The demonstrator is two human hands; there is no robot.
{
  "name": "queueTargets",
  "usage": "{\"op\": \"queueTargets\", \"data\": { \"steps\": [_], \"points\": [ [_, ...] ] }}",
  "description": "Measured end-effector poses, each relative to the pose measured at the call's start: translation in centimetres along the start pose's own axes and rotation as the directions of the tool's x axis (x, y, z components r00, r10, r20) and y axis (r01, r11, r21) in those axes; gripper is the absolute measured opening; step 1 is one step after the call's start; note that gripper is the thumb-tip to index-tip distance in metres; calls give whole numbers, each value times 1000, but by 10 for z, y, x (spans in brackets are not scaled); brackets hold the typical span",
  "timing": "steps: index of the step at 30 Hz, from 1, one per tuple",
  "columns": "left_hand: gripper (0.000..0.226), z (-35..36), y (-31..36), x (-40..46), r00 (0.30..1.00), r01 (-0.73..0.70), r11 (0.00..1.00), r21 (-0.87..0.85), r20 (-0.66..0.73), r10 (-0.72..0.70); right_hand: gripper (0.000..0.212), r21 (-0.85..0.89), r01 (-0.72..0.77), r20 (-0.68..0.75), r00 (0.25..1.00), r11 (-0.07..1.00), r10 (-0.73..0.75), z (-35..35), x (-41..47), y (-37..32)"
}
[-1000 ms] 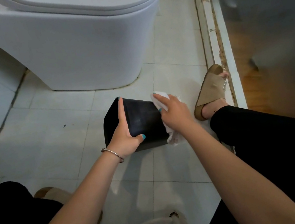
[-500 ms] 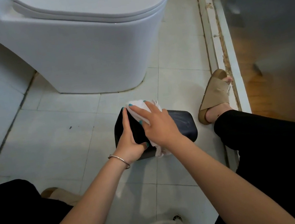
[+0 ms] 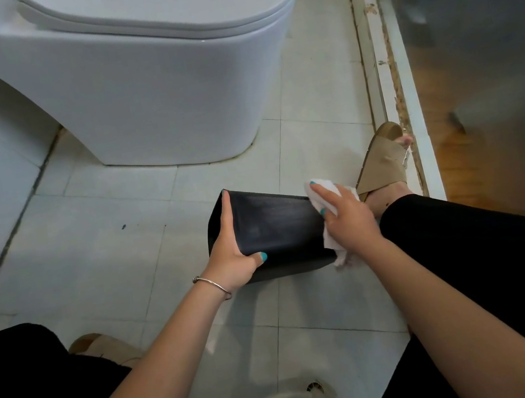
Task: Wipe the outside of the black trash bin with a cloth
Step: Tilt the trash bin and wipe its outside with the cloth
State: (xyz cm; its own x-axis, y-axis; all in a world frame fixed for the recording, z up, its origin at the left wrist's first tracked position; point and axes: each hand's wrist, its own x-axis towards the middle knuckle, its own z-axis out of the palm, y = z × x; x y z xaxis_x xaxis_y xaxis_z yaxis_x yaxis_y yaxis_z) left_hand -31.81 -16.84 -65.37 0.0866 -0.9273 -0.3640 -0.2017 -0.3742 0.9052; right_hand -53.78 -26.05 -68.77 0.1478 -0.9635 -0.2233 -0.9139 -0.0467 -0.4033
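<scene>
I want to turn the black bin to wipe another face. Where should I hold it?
By the open end, from the left, as the left hand does: fingers over the trash bin's rim edge, thumb on the upper face. It lies on its side, leaving the right hand with the cloth free.

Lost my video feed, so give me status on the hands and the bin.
Left hand grips black bin, bin on its side. Right hand presses white cloth on its right end. Nothing obstructing.
</scene>
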Motion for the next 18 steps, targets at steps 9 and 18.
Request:
{"op": "queueTargets", "data": {
  "steps": [9,18],
  "points": [
    [118,-7,19,-1,998,-33,984,174,49,25,59,107,-81,-53,995,991,87,20,-16,-2],
    [118,-4,25,-8,1000,2,975,220,0,-2,62,128,80,-87,994,988,-69,27,-53,-59]
  ]
}}
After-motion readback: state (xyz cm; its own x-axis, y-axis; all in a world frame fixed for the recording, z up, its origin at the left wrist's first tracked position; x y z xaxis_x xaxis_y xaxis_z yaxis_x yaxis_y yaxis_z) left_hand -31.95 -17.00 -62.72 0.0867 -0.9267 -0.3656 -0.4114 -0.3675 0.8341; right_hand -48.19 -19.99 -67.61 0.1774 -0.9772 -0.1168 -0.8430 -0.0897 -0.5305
